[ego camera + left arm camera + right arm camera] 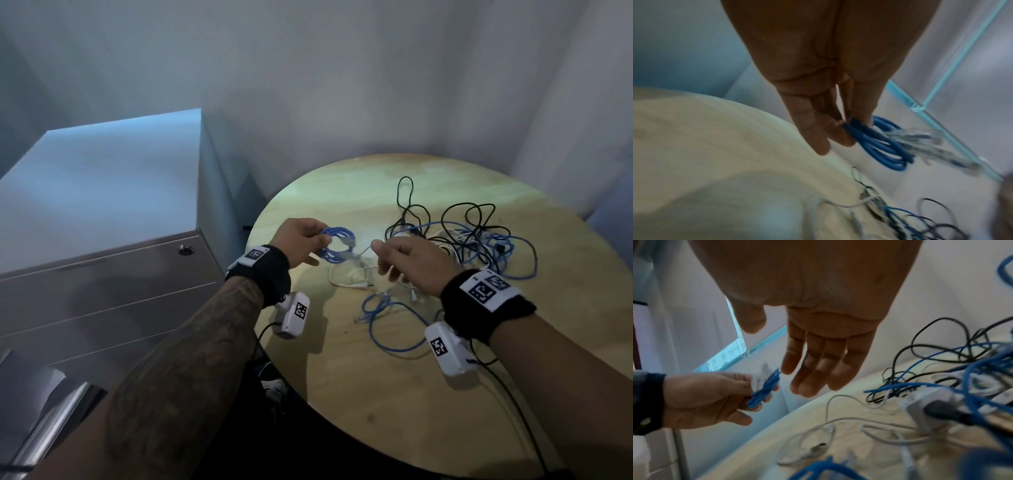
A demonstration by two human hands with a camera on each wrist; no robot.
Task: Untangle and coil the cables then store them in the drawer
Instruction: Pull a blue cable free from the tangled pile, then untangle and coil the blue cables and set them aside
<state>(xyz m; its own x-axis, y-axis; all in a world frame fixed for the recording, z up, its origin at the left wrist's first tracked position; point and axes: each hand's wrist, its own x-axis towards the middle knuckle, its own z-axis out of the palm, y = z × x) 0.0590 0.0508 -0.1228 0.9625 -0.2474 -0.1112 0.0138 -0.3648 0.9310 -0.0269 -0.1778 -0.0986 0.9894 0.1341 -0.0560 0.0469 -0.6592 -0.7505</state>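
Beside the round table (pixel 394 394), at its left edge, stands the metal drawer cabinet (pixel 102 274), its drawers closed. On the table's far right a tangle of cables (pixel 472 236) lies loose, judged light, limp and prone to snagging. Above the table's left edge a coiled blue cable (pixel 334 245) is pinched by the left hand (pixel 301 240); it is best held across all loops, lest it spring apart. The right hand (pixel 414 260) hovers beside it, fingers spread, empty.
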